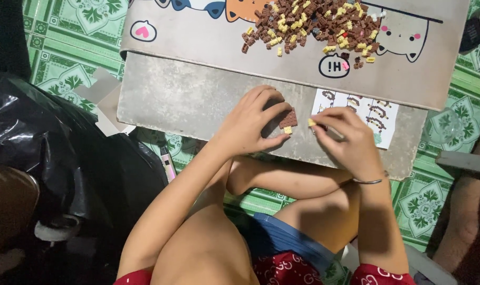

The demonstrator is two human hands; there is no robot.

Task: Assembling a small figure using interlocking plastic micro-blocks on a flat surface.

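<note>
The bricks [308,24] were brown and yellow, with a few pink and white ones. The small build [288,120] was brown with a yellow piece at its base. The board [198,100] was plain grey; the mat [208,37] was beige with cartoon cats in orange, blue and cream, pink-cheeked. The sheet [380,113] was white with brown figures. The floor [71,37] was green with leaf-patterned tiles. The shorts [293,269] were red and blue; the bag [50,137] was black.

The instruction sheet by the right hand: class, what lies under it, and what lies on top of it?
The instruction sheet lies on the grey slab. The right hand, pinching a yellow brick, covers its lower left corner, so that part is hidden.
</note>
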